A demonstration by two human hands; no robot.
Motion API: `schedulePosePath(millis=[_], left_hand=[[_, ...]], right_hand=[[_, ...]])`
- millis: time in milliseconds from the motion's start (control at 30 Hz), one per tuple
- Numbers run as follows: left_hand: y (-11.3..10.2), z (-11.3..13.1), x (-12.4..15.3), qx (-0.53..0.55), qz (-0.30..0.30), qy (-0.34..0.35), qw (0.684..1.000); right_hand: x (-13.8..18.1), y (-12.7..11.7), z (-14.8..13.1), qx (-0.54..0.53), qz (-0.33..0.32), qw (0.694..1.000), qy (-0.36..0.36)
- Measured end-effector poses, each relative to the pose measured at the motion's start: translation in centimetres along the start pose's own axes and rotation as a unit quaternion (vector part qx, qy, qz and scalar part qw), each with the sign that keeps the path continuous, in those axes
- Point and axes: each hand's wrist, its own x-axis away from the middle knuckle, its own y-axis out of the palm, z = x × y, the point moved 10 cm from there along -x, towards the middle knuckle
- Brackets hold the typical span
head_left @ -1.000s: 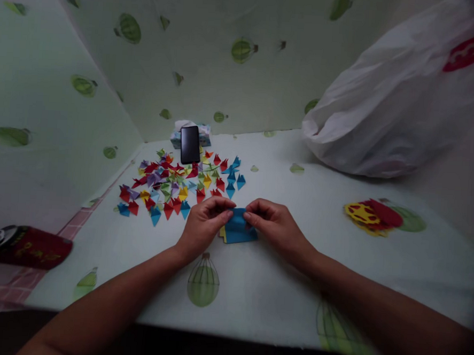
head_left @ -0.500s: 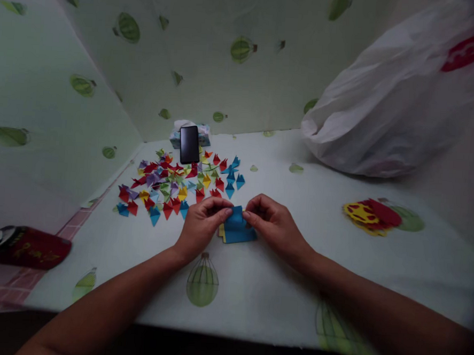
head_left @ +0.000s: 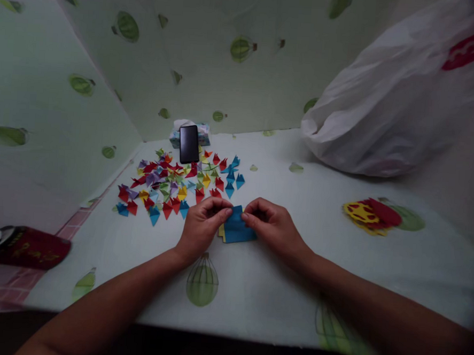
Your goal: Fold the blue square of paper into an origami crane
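We're looking at two bare forearms coming in from the bottom edge, no sleeves showing anywhere up to where they're leaving view. The left hand (head_left: 202, 224) isn't wearing any ring, watch or band that we're seeing, and the right hand (head_left: 273, 227) is looking the same, bare wrist and all. Nails are looking short and unpainted, though the light's dim.

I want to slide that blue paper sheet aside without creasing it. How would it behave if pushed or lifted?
The blue paper sheet looks thin and flat, so it is probably very light and floppy. Pinched between the left hand and right hand, it likely creases easily. On the smooth tablecloth it would probably slide, perhaps off the yellow sheet beneath.
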Motion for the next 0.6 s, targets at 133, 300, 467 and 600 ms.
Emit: schedulePosePath(millis=[133, 300, 467, 600], left_hand=[[-0.04, -0.09, 0.07, 0.0, 0.003, -0.002, 1.0], [0.02, -0.27, -0.04, -0.012, -0.01, -0.002, 1.0], [0.32, -0.07, -0.14, -0.028, -0.032, 0.012, 0.999], [0.4, -0.11, -0.14, -0.023, -0.035, 0.007, 0.999]], right_hand=[[0.01, 0.05, -0.17, 0.014, 0.0, 1.0, -0.013], [0.04, 0.01, -0.3, 0.032, 0.003, 0.999, -0.023], [0.18, 0.03, -0.74, 0.044, 0.005, 0.998, -0.041], [0.18, 0.09, -0.9, 0.044, 0.003, 0.998, -0.052]])
